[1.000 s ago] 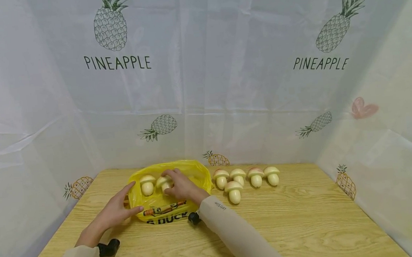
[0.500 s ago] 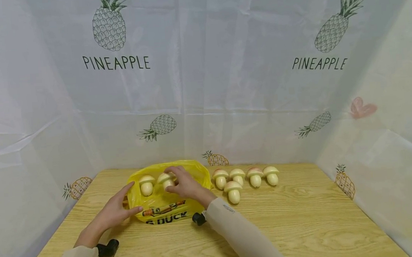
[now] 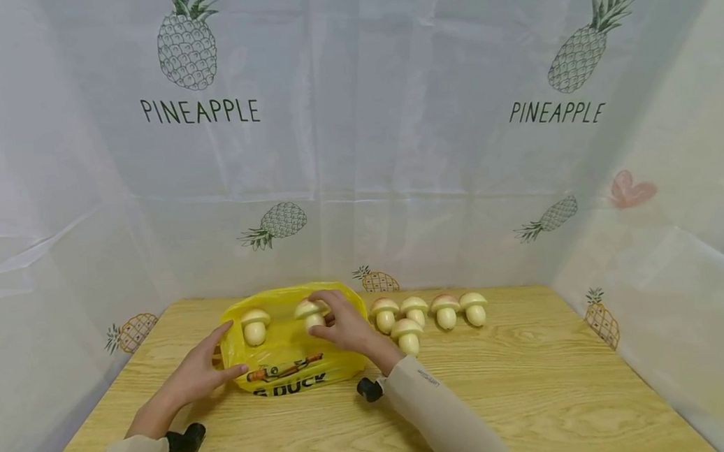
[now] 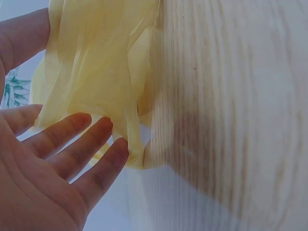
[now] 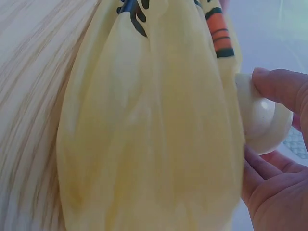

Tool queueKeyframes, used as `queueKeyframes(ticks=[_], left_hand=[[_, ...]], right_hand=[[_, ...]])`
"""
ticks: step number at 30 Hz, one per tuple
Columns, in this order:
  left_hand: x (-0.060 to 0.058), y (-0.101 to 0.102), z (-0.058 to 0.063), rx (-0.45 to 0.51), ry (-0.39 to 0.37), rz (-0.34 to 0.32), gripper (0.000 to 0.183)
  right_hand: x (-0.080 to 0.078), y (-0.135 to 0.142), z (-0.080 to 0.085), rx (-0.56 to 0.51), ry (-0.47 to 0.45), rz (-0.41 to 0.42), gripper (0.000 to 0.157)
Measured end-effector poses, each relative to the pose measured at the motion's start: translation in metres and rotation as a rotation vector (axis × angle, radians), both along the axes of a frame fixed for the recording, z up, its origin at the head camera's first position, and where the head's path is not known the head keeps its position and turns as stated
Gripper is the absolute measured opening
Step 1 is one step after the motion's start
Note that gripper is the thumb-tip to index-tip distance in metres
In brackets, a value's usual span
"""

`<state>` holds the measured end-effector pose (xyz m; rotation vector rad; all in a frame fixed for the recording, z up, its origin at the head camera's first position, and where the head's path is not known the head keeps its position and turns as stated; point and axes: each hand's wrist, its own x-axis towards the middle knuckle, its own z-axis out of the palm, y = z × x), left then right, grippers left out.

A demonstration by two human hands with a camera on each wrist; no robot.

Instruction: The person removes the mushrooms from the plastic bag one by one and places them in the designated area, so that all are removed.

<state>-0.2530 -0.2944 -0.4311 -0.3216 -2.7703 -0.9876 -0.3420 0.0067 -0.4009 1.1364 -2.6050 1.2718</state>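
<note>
A yellow plastic bag (image 3: 282,350) with "DUCK" lettering lies on the table, its mouth spread wide. At its left edge my left hand (image 3: 198,370) has its fingers spread; the left wrist view shows the fingertips (image 4: 103,127) against the thin plastic. My right hand (image 3: 347,328) pinches a toy mushroom (image 3: 308,315) between thumb and fingers, over the right half of the bag's mouth. The right wrist view shows this pale mushroom (image 5: 257,113) beside the bag's rim. Inside the bag, to the left, sits another mushroom (image 3: 255,330).
Several more mushrooms (image 3: 447,314) stand in a row right of the bag, with one mushroom (image 3: 408,336) in front of them. Under everything is a wood-grain table (image 3: 537,389). A white pineapple-print curtain (image 3: 394,147) hangs behind and at both sides.
My right hand has moved right across the bag with the mushroom, away from the mushroom on the left. The left hand has stayed at the bag's edge.
</note>
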Motion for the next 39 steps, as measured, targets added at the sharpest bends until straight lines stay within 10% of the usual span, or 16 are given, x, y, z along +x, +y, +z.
queueKeyframes(ticks=[39], left_hand=[[0.001, 0.0, 0.001, 0.007, 0.0, -0.019, 0.097]], right_hand=[[0.023, 0.127, 0.016, -0.048, 0.248, -0.139, 0.056]])
